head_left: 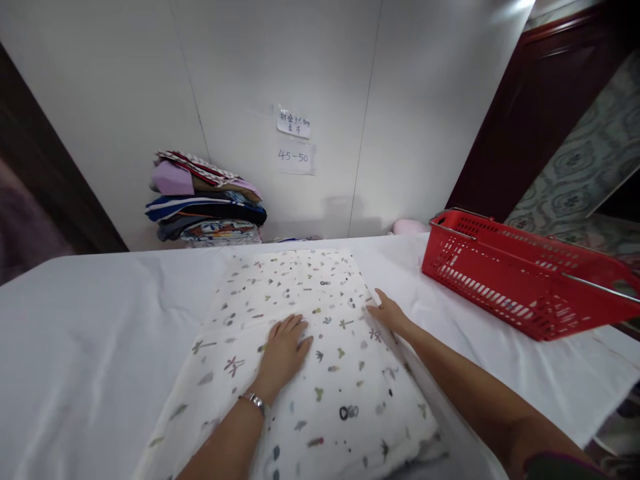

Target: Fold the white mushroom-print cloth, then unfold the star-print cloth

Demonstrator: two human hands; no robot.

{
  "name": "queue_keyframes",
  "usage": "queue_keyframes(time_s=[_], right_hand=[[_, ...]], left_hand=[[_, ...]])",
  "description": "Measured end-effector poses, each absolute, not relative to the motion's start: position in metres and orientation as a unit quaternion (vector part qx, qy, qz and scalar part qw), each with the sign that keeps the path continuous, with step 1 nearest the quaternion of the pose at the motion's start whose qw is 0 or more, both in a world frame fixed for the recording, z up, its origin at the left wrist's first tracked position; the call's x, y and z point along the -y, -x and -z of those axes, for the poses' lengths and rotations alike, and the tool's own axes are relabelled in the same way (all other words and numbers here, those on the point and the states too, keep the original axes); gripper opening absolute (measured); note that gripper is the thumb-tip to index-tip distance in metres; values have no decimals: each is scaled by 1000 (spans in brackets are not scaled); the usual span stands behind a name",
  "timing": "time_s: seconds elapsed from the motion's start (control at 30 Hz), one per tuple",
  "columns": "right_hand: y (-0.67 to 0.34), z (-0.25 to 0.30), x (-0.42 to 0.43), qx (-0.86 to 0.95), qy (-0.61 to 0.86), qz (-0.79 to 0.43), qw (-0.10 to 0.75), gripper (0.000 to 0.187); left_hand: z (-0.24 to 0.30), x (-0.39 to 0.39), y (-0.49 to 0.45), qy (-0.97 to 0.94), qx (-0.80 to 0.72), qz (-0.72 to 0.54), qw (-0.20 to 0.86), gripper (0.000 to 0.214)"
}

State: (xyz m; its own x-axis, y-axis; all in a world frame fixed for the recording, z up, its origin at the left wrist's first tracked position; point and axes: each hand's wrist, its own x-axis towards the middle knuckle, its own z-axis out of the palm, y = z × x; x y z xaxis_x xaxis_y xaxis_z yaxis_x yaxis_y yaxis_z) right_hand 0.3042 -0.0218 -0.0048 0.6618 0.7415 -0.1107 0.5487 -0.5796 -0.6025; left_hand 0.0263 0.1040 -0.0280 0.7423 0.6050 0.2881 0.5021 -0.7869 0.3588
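A folded white cloth with small printed figures point(300, 360) lies flat on the white-covered table point(90, 347). My left hand point(284, 348) rests palm down on the middle of the cloth, fingers stretched out; a silver bracelet sits on that wrist. My right hand point(387, 312) lies at the cloth's right edge, fingers extended and touching the fold there. Neither hand holds anything.
A red plastic basket point(525, 283) stands on the table at the right, near the edge. A stack of folded colourful fabrics point(205, 200) sits against the white wall at the back, beside two paper notes point(295, 140). A dark wooden door frame point(530, 100) is at right.
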Motion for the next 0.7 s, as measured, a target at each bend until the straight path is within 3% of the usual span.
queue_keyframes(time_s=[0.43, 0.7], right_hand=[[-277, 8, 72, 368, 881, -151, 256, 54], [-283, 4, 60, 366, 891, -133, 232, 57]], left_hand=[[19, -101, -28, -927, -308, -167, 133, 41], [-32, -102, -8, -919, -299, 4, 258, 55]])
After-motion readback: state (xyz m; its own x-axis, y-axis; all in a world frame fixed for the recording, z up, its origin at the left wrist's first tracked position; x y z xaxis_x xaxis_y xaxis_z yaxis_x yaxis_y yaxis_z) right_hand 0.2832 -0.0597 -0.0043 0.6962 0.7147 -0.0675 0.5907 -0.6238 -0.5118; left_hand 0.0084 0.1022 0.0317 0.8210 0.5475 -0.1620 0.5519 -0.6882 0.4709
